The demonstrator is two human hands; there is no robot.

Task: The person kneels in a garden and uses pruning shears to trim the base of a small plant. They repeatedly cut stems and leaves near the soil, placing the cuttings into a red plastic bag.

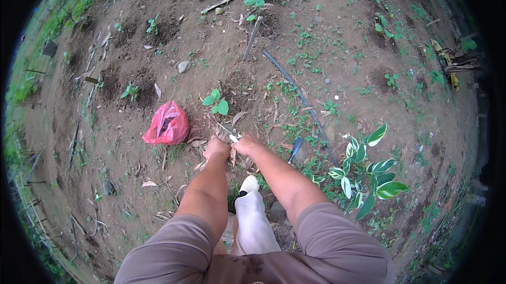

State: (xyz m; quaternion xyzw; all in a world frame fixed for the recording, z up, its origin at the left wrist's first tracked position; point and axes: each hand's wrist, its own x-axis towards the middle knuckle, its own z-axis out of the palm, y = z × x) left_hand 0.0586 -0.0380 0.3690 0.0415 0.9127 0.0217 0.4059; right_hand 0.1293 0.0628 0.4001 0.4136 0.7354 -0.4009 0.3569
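Observation:
My right hand grips a knife with a white handle, its thin blade angled up and to the left. Close beside it, my left hand is low over dry leaves; its fingers are hidden, so whether it grasps any is unclear. Just beyond both hands grows a broad-leaved seedling. To the left of my left hand sits a pink plastic bag with dark contents partly showing. A blue hand tool lies right of my right wrist, partly hidden by the forearm.
A dark pipe or stick runs across the soil on the right. The variegated plant stands beside my right arm. A wooden stake rises ahead, near more seedlings. One stone lies beyond the bag.

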